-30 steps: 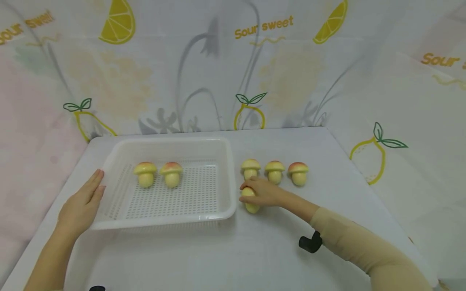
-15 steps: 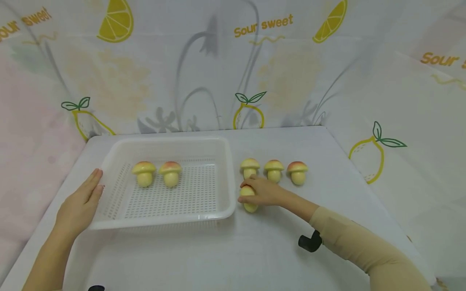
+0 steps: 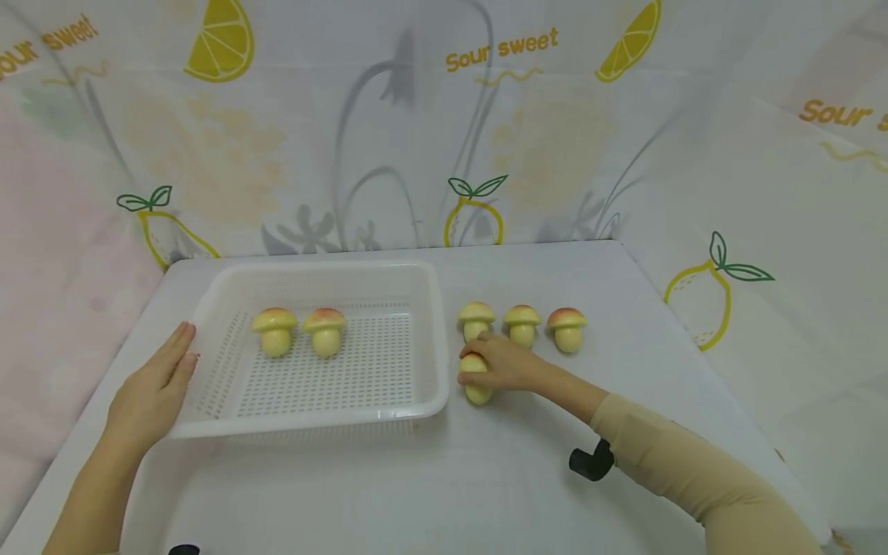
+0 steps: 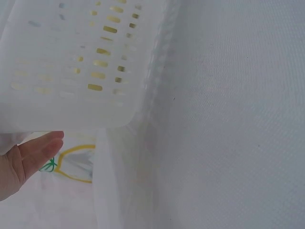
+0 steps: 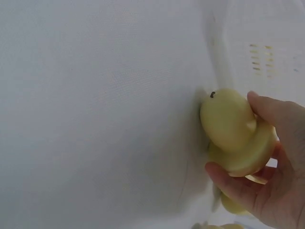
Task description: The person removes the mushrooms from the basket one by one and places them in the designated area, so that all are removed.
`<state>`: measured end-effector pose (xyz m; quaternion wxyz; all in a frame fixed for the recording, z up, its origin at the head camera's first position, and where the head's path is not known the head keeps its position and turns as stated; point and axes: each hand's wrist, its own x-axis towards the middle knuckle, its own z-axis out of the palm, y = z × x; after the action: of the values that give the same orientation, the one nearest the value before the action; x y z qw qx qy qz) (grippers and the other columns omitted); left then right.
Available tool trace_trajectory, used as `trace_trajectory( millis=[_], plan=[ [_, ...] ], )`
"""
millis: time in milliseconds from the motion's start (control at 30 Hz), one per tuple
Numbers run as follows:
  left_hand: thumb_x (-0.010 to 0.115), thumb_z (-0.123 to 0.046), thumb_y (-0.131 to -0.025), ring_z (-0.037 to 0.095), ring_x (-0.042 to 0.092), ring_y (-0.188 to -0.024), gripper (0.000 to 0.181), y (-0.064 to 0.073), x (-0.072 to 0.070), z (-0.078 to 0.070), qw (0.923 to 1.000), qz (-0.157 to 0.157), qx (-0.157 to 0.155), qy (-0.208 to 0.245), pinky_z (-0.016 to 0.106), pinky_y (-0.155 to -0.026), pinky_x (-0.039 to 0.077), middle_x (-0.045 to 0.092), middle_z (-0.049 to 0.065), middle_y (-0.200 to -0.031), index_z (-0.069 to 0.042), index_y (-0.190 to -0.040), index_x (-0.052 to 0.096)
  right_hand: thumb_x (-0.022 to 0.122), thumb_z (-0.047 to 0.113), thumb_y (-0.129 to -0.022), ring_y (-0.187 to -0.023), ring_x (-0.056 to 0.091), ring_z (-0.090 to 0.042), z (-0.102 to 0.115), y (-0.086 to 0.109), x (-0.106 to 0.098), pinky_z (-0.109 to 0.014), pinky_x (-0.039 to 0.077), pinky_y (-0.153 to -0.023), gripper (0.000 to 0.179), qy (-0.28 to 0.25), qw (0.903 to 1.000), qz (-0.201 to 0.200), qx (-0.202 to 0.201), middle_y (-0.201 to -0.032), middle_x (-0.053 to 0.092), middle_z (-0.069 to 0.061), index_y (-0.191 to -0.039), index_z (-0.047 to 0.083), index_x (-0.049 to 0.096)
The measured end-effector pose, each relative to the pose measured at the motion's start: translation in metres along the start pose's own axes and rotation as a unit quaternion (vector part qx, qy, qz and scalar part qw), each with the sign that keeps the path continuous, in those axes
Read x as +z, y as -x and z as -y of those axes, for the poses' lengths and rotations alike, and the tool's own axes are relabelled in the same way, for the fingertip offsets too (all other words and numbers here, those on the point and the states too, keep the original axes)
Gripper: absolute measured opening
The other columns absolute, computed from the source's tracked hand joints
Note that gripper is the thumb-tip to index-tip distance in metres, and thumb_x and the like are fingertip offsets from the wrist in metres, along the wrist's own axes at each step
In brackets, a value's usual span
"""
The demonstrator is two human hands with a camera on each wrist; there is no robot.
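My right hand grips a pale yellow toy mushroom by its cap, thumb on one side and fingers curled round the other. In the head view this mushroom is just right of the white plastic basket, its stem pointing toward me. Along the basket's left side lies my left hand, its fingers straight against the rim; the left wrist view has those fingers at the basket wall. Two mushrooms with reddish cap tops, a left one and a right one, are inside the basket.
Beyond my right hand, three more mushrooms stand in a row: a near-left one, a middle one and a right one. A black object shows under the right forearm. A lemon-printed cloth hangs behind the white table.
Almost nothing differs. The head view has shifted very slightly; both hands keep their places, the right one still holding the mushroom beside the basket.
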<state>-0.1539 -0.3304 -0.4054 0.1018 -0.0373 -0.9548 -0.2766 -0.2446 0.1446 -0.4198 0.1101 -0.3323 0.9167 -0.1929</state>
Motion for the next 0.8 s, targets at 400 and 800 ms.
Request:
trace_trajectory(
  millis=[400,800],
  plan=[
    [0.029,-0.023,-0.107,0.047,0.014,-0.140,0.051,0.0006,0.0017,0.0010,1.0000,0.001,0.004,0.003,0.068,-0.108,0.010,0.015,0.019,-0.157,0.000,-0.151,0.019,0.067,0.048,-0.087,-0.089,0.057,-0.017,0.0027,0.0012,0.0015,-0.033,0.049,-0.076,0.049,0.005,0.9997,0.005,0.022,-0.109,0.058,-0.007,-0.117,0.009,0.064],
    [0.028,-0.023,-0.107,0.048,0.014,-0.139,0.051,0.0001,0.0010,0.0007,1.0000,0.004,0.005,0.000,0.067,-0.108,0.009,0.013,0.018,-0.157,0.001,-0.151,0.018,0.070,0.052,-0.083,-0.100,0.059,-0.020,0.0008,0.0000,0.0018,-0.036,0.049,-0.087,0.059,-0.016,0.9988,0.001,0.046,-0.117,0.058,-0.007,-0.122,0.008,0.060]
  ],
)
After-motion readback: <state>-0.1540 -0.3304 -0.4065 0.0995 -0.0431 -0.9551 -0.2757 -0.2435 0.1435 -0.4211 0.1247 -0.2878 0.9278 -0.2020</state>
